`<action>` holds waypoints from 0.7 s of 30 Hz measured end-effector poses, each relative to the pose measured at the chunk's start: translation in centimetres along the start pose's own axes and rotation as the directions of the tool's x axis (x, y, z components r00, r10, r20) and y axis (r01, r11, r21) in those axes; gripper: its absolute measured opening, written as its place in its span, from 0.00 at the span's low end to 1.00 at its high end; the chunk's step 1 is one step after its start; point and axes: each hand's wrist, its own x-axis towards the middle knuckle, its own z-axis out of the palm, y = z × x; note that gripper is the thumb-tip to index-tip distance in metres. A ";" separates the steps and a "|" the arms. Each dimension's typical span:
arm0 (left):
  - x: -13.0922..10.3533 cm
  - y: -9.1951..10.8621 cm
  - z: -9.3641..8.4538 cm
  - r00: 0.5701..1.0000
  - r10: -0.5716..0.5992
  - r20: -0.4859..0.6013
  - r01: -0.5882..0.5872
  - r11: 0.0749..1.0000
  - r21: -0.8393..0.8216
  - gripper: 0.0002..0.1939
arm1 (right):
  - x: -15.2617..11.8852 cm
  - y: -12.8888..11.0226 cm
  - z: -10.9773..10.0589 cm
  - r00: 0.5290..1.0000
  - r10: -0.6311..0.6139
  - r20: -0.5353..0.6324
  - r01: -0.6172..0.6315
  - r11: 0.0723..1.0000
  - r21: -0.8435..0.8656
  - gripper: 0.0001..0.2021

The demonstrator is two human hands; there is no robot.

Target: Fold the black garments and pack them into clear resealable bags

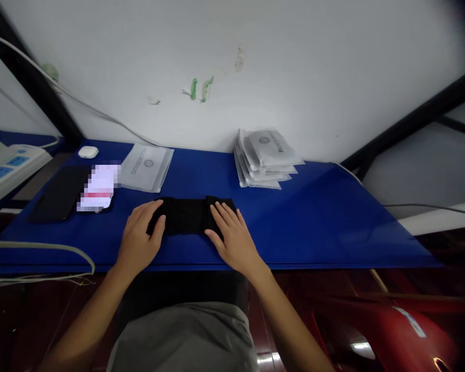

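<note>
A black folded cloth (186, 216) lies as a flat strip on the blue table, with a thicker folded part at each end. Around its left end my left hand (141, 235) is curled, thumb in front and fingers at the back, gripping the fabric. My right hand (234, 237) rests flat on the right folded end, fingers stretched out over it. The cloth's exact kind cannot be made out, and both ends are partly hidden under my hands.
Behind the cloth stands a stack of frosted zip bags (269, 155); a single bag (147, 168) lies further left. A lit phone (98, 188), a dark tablet-like slab (62, 194), a white earbud case (88, 152) and a power strip (13, 168) are at the left.
</note>
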 end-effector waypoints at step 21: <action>0.0 0.0 -0.2 0.996 -0.011 -0.086 0.008 1.000 -0.030 0.14 | 0.7 0.4 -0.9 0.998 0.061 0.027 -0.059 0.995 -0.082 0.24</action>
